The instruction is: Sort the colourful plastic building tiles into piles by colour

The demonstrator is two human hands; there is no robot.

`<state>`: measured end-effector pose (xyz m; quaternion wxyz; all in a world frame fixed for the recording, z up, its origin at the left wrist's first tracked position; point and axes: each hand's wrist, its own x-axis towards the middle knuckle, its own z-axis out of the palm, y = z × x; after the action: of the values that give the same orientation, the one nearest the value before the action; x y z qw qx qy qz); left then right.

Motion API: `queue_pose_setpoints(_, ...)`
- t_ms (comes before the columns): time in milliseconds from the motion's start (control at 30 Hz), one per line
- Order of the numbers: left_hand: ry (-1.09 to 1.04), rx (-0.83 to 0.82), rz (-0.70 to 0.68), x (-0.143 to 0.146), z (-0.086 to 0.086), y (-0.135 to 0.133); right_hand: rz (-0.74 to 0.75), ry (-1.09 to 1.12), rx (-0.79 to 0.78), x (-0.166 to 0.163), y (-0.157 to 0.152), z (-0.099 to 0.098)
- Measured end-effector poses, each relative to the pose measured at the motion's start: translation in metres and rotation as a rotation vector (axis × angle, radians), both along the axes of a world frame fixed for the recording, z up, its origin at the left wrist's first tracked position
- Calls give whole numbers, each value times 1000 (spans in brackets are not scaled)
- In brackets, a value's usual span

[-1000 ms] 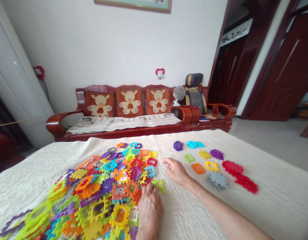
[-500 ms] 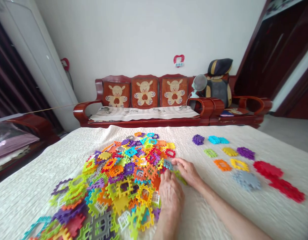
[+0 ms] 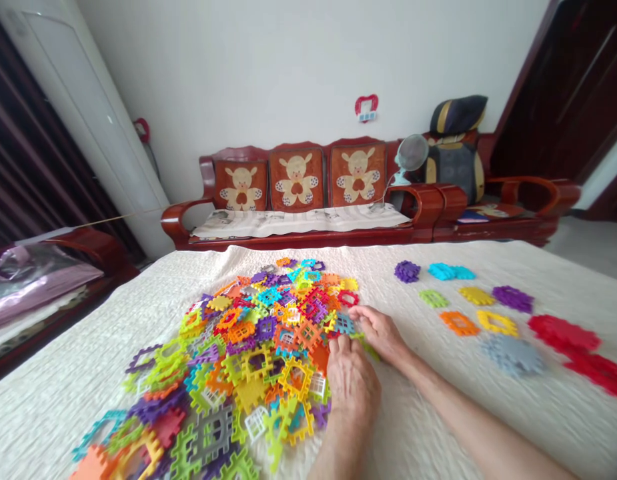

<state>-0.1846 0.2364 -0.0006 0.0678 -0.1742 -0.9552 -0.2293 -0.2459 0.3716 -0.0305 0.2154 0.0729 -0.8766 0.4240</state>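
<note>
A large heap of interlocking plastic building pieces in many colours lies on the cloth. At its right edge my left hand is closed with its fingers curled down; its fingertips, and whatever is in them, are hidden. Just beyond it, my right hand has its fingers bent together beside a blue-grey window piece; I cannot make out what they grip. A lime-green piece shows partly between the two hands. A red ring-shaped piece lies just past the right fingertips.
Sorted by colour on the right are purple pieces, blue pieces, an orange frame, a grey stack and red pieces. The quilted cloth covers the table. Behind stands a wooden sofa.
The view has shifted slightly, so everything sits a little farther right. Both hands stay at the heap's right edge, with hardly any change in their pose.
</note>
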Motion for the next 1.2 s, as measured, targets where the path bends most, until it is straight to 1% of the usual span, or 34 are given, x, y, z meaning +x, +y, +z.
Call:
queue_pose_setpoints(67,23,0,9,0,-2,1,-8,-6,-13,0,0,1)
queue_pose_setpoints(167,53,-37,9,-1,-10,4,-21,-22,-42,-2,3,1)
queue_pose_setpoints(300,18,-102,-11,-1,-21,7,-18,-40,-44,-2,7,-1)
queue_pose_setpoints(467,-3,-96,-6,0,-23,7,-11,-30,-20,-2,9,-2)
queue_pose_setpoints(600,-14,-78,96,-2,-18,4,-9,-27,1,-2,9,-1)
queue_pose_setpoints(733,-24,-97,202,-6,-10,-4,3,-32,14,-2,7,1)
queue_pose_setpoints(833,-23,-107,266,-9,1,-15,20,-39,9,-2,5,0)
queue_pose_setpoints(900,-5,-83,303,-11,13,-22,20,-37,-4,-2,4,-1)
queue_pose_setpoints(933,5,-65,301,-11,18,-23,17,-36,-14,-2,4,-2)
queue_pose_setpoints(1000,6,-36,226,-9,26,-22,4,-39,-42,-3,4,-3)
queue_pose_setpoints(1067,-27,-44,78,-2,26,-13,-23,-58,-89,-5,7,-3)
queue_pose_setpoints(1133,-63,-80,-78,8,16,-1,-58,-93,-150,-7,12,-2)
queue_pose_setpoints(1200,-56,-112,-177,17,1,10,-70,-132,-212,-10,18,-1)
